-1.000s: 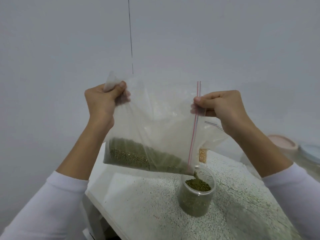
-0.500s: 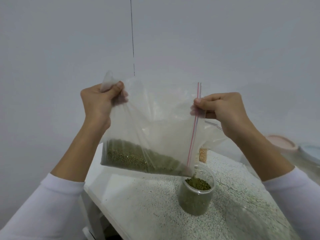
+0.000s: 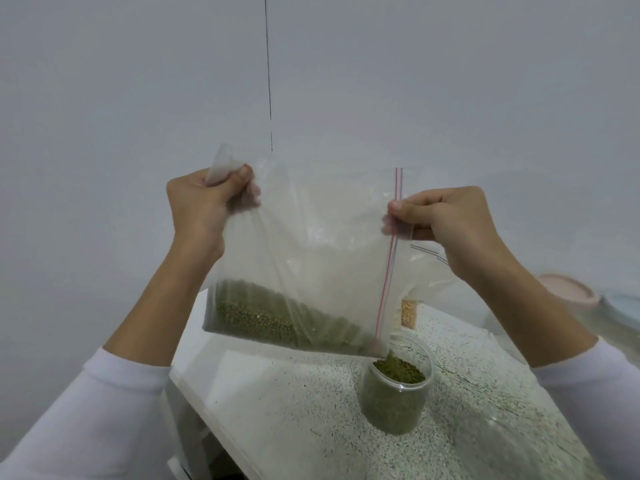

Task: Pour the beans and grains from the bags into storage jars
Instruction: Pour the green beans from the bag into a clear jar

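Left hand: clenched on bag corner.
Right hand: pinching the zip edge.
Beans: spilling into jar mid-worktop.

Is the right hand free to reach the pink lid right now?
Probably not: the right hand pinches the bag pouring beans into the jar. Otherwise the way to the pink lid looks open.

No readable text, label, brand, number or sign is showing anywhere in the head view at this moment.
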Available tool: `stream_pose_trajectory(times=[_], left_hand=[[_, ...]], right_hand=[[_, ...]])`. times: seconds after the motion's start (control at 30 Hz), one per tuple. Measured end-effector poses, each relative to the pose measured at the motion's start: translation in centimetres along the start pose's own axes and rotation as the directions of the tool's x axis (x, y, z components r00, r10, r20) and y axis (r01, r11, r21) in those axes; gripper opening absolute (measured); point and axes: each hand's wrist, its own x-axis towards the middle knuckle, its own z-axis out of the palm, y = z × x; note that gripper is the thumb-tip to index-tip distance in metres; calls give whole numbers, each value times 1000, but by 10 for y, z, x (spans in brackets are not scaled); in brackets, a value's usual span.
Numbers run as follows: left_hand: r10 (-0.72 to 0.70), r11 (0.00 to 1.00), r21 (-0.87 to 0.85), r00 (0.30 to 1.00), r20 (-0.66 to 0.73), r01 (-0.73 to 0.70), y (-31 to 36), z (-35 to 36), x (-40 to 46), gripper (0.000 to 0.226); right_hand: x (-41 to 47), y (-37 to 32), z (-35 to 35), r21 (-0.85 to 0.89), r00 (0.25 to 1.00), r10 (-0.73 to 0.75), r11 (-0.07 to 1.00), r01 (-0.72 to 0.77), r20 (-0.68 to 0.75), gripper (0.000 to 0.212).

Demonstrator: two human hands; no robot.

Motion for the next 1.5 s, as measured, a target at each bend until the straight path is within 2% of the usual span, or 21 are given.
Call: stream_pose_trajectory(times=[0.07, 0.2, 0.33, 0.47, 0.6, 0.73, 0.87, 1.0, 1.13, 1.27, 1.4, 1.5], left_hand=[[-2, 1000, -26, 1000, -31, 1, 1, -3, 2, 13], [3, 1000, 18, 1000, 25, -3, 2, 0, -1, 14], [6, 999, -33, 999, -47, -8, 5, -2, 1, 13], [11, 999, 41, 999, 40, -13, 3, 0, 0, 11], [-5, 1000, -20, 1000, -30, 5, 3, -3, 3, 13], [-3, 1000, 24, 999, 49, 1, 3, 2, 2, 12], [2, 999, -39, 1000, -24, -3, 4, 1, 4, 13], [-3, 1000, 17, 998, 58, 2, 3, 4, 3, 13], [1, 999, -35, 1000, -29, -2, 2, 1, 6, 11], [-14, 1000, 15, 998, 56, 14, 2, 3, 4, 11], [-27, 998, -63, 998, -63, 23, 2, 0, 8, 12], [-25, 1000, 1, 999, 23, 25, 1, 4, 6, 11]], right_hand=[[2, -4, -3, 28, 999, -20, 999, 21, -30, 9], [-2, -1, 3, -15, 1000, -6, 1000, 6, 14, 8], [3, -7, -3, 38, 999, -23, 999, 25, -32, 9], [-1, 0, 3, -18, 1000, -2, 1000, 2, 21, 9], [3, -6, -3, 18, 1000, -7, 1000, 7, -22, 9], [1, -2, 1, -29, 1000, -1, 1000, 2, 21, 9], [6, -8, -4, 7, 999, -12, 1000, 13, -30, 9], [4, -3, 0, -38, 1000, -1, 999, 1, 18, 9], [8, -6, -6, -6, 999, -6, 1000, 5, -32, 9], [6, -2, -2, -38, 1000, 21, 999, -20, 17, 9], [10, -7, -8, -3, 1000, -5, 1000, 4, -30, 9], [8, -2, -3, -22, 1000, 7, 1000, -7, -1, 9]])
